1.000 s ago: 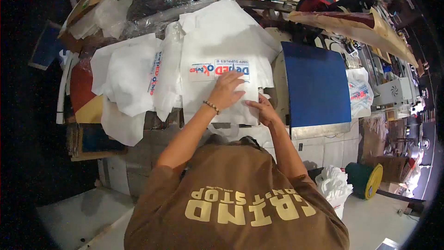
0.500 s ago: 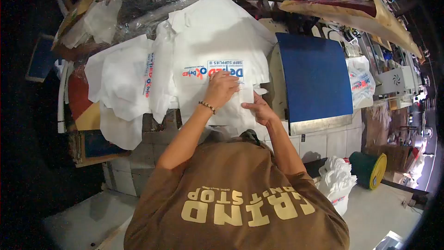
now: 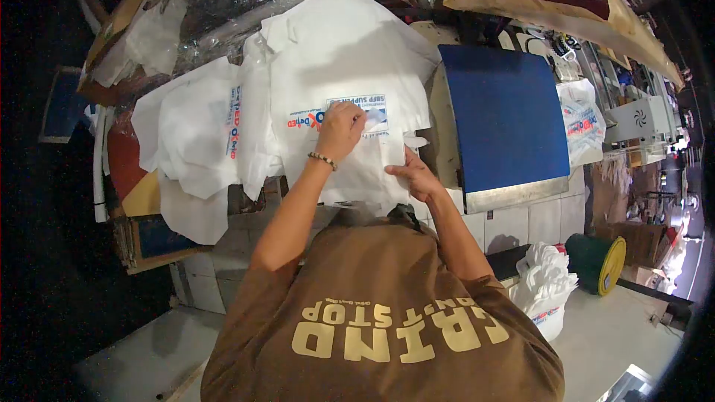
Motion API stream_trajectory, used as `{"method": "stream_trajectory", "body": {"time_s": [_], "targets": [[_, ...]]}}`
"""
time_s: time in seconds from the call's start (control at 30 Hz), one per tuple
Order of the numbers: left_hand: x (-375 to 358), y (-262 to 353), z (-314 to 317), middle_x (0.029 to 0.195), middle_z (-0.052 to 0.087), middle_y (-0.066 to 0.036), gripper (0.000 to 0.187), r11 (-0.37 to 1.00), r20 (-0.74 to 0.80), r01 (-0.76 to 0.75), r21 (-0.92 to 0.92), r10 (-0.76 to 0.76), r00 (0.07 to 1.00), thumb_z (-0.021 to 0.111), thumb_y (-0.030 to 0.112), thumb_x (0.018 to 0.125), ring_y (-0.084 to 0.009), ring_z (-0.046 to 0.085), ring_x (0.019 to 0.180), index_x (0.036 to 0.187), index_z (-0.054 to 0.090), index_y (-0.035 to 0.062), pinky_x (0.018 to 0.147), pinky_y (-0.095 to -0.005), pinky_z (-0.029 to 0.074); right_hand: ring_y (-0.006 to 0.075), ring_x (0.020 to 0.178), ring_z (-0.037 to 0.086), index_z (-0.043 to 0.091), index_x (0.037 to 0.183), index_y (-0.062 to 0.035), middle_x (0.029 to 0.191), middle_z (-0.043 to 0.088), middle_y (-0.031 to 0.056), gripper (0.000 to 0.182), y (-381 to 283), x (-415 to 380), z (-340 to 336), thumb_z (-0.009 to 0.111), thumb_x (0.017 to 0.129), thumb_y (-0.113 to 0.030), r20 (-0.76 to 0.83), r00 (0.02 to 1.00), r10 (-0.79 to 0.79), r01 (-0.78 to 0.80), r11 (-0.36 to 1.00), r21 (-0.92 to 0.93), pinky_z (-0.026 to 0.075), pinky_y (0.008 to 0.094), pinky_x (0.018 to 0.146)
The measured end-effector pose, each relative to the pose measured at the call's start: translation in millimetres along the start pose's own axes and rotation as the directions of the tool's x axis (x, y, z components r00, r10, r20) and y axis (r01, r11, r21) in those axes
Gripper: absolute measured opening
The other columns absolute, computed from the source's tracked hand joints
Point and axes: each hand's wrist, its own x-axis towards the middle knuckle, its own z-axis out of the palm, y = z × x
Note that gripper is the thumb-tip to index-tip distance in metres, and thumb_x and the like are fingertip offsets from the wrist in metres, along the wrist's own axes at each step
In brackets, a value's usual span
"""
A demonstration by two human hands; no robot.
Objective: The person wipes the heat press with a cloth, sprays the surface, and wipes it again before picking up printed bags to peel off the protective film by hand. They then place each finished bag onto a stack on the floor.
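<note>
A white bag (image 3: 320, 45) with blue and red printing lies in front of me, on a stack of similar white sheets. My left hand (image 3: 342, 130), with a beaded bracelet at its wrist, is over the print, fingers curled in a pinch on a lifted white fold of the bag that covers part of the lettering. At the bag's lower right edge, my right hand (image 3: 414, 177) grips the white material between thumb and fingers. A narrow white strip sticks out just beyond its fingertips.
More printed white bags (image 3: 194, 126) lie at the left. A blue board (image 3: 506, 119) with a metal front edge stands at the right. Clear plastic wrap (image 3: 223, 26) covers items at the back left. On the floor are a bundle of white bags (image 3: 547, 290) and a green drum (image 3: 592, 264).
My left hand has moved slightly left, and its fingers now pinch up a fold of the bag over the print. My right hand stays at the bag's edge.
</note>
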Motion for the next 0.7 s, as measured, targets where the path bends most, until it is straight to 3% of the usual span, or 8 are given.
{"method": "stream_trajectory", "body": {"time_s": [0.23, 0.3, 0.6, 0.7], "targets": [[20.1, -20.5, -15.5, 0.083, 0.067, -0.012, 0.015, 0.998, -0.026, 0.029, 0.052, -0.027, 0.999, 0.064, 0.017, 0.086, -0.0308, 0.061, 0.083, 0.081, 0.066, 0.0025, 0.075, -0.0409, 0.049, 0.0226, 0.119, 0.054, 0.041, 0.144, -0.0077, 0.132, 0.057, 0.0084, 0.069, -2.7, -7.4, 1.7, 0.068, 0.08, 0.001, -0.078, 0.996, 0.048, -0.054, 0.996, -0.075, 0.042, 0.0348, 0.102], [24.6, -25.0, -17.3, 0.083, 0.066, -0.014, 0.014, 0.998, -0.054, 0.048, 0.046, -0.046, 0.997, 0.061, 0.014, 0.084, -0.0348, 0.06, 0.084, 0.079, 0.067, 0.0021, 0.079, -0.0427, 0.048, 0.023, 0.119, 0.054, 0.041, 0.143, -0.007, 0.131, 0.057, 0.009, 0.069, 0.2, -7.3, 0.7, 0.068, 0.08, 0.002, -0.069, 0.997, 0.021, -0.026, 0.996, -0.08, 0.042, 0.0349, 0.102], [49.6, -43.0, -33.2, 0.084, 0.067, -0.018, 0.018, 0.986, -0.021, 0.161, -0.043, -0.162, 0.987, 0.063, 0.016, 0.085, -0.0321, 0.066, 0.077, 0.084, 0.068, -0.0011, 0.071, -0.0389, 0.052, 0.0237, 0.12, 0.054, 0.04, 0.144, -0.004, 0.132, 0.056, 0.0119, 0.07, 0.4, -16.5, 0.0, 0.067, 0.079, 0.002, -0.062, 0.998, -0.01, 0.007, 0.998, -0.058, 0.042, 0.0345, 0.102], [56.5, -43.2, -40.1, 0.084, 0.068, -0.019, 0.019, 0.982, -0.021, 0.188, 0.018, -0.187, 0.982, 0.063, 0.016, 0.086, -0.0324, 0.067, 0.076, 0.085, 0.068, -0.0023, 0.07, -0.0382, 0.053, 0.0233, 0.12, 0.054, 0.039, 0.144, -0.0037, 0.132, 0.057, 0.012, 0.07, 4.2, -17.4, -0.6, 0.068, 0.08, 0.001, -0.069, 0.997, -0.031, 0.025, 0.997, -0.076, 0.042, 0.0341, 0.101]]}}
